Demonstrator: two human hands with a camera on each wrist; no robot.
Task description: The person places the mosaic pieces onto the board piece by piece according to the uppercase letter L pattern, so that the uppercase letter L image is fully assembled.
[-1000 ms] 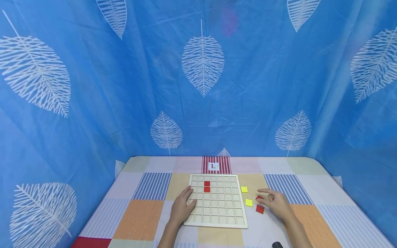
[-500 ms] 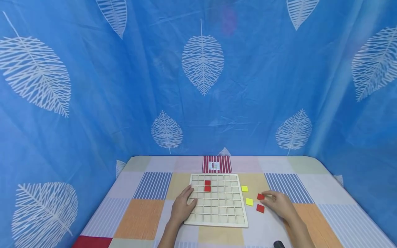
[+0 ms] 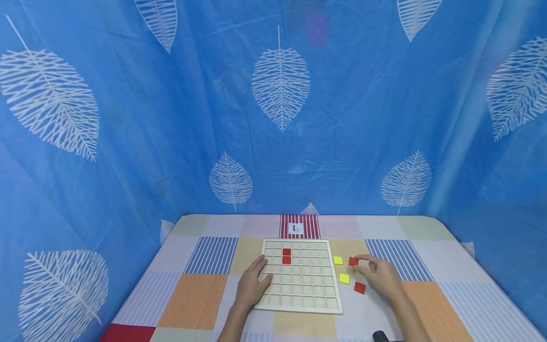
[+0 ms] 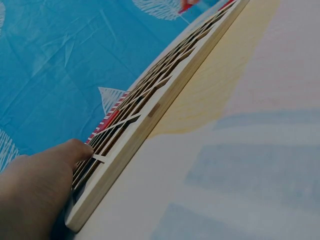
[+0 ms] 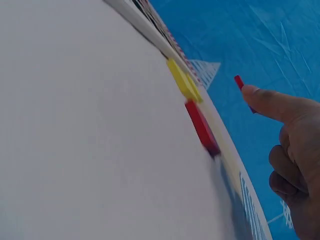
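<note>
In the head view, a pale wooden grid board (image 3: 295, 301) lies on the table, with two red square tiles (image 3: 287, 256) in neighbouring cells of one column near its far edge. My left hand (image 3: 252, 285) rests on the board's left side, its thumb lying over the cells. To the right of the board, my right hand (image 3: 382, 279) pinches a red tile (image 3: 353, 261) between thumb and finger. The right wrist view shows that tile (image 5: 239, 81) held up off the table. Close by lie another red tile (image 3: 360, 288) and two yellow tiles, one farther (image 3: 338, 260), one nearer (image 3: 344, 279).
A small card with a grid pattern (image 3: 296, 229) lies beyond the board. Near the right forearm, a black object (image 3: 379, 336) shows at the bottom edge. The checked tablecloth (image 3: 205, 301) covers the table, and blue leaf-print curtains (image 3: 342, 118) hang around it.
My right hand has closed its fingertips on the farther red tile, lifted it, and moved it slightly left and away from me. The left hand stays on the board.
</note>
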